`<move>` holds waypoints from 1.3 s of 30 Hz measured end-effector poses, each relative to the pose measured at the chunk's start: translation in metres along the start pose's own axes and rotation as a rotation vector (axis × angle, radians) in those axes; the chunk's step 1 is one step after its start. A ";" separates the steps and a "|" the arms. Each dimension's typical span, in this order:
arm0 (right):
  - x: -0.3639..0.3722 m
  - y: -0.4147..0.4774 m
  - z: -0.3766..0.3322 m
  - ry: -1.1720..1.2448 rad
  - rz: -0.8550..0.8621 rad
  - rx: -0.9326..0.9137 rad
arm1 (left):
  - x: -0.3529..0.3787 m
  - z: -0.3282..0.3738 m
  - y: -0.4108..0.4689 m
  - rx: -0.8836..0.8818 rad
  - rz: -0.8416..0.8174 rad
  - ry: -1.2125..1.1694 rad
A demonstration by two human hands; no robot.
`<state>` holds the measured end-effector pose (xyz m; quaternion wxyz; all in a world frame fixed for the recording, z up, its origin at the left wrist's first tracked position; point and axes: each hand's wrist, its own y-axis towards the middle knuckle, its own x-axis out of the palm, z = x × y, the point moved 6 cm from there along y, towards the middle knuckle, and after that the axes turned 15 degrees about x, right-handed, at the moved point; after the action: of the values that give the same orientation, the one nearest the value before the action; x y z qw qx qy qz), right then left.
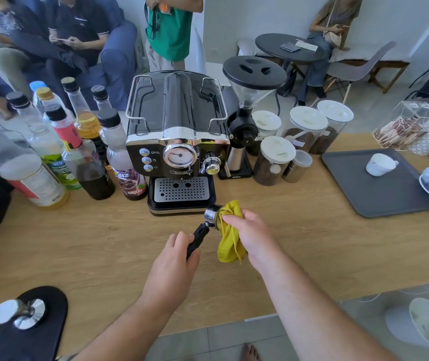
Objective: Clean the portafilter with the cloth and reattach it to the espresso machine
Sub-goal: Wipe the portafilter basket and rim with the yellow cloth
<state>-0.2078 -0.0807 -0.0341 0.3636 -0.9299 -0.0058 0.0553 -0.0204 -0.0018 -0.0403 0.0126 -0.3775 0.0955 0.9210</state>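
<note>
Head view, left hand gripping portafilter handle, right hand pinching cloth against basket.

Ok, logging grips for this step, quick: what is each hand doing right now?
Left hand: closed around the portafilter handle.
Right hand: closed on the yellow cloth, pressing it into the portafilter.

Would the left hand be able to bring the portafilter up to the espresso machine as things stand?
Probably yes: the left hand grips the portafilter handle just before the espresso machine, though the right hand holds the cloth against its basket.
</note>
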 end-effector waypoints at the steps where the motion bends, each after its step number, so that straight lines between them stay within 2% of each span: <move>1: -0.002 0.001 0.001 -0.002 -0.019 0.009 | -0.001 -0.001 -0.001 -0.003 -0.004 0.000; 8: -0.017 0.003 0.002 0.026 -0.087 -0.041 | -0.004 -0.009 -0.003 -0.043 -0.001 -0.062; 14: -0.032 0.013 0.027 0.065 -0.005 0.032 | 0.004 -0.014 -0.013 -0.178 0.013 -0.264; 17: -0.033 0.013 0.042 0.247 -0.043 0.128 | 0.008 -0.016 -0.016 -0.223 0.045 -0.324; 20: -0.028 0.007 0.046 0.499 -0.191 0.220 | 0.010 -0.020 -0.018 -0.257 0.054 -0.342; 23: -0.031 0.008 0.042 0.645 -0.221 0.202 | 0.010 -0.022 -0.018 -0.289 0.073 -0.350; 28: -0.033 0.010 0.037 0.734 -0.232 0.156 | 0.009 -0.024 -0.018 -0.312 0.097 -0.362; 32: -0.030 0.013 0.035 0.614 -0.246 0.086 | 0.006 -0.022 -0.019 -0.320 0.112 -0.379; 36: -0.032 0.023 0.042 0.384 -0.093 0.161 | 0.002 -0.025 -0.020 -0.329 0.127 -0.391; 39: -0.031 0.022 0.040 0.348 -0.143 0.198 | 0.002 -0.027 -0.020 -0.341 0.140 -0.402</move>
<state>-0.2432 -0.0718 -0.0753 0.4519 -0.8823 -0.0034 -0.1315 -0.0012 0.0122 -0.0642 -0.0962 -0.1762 -0.0394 0.9789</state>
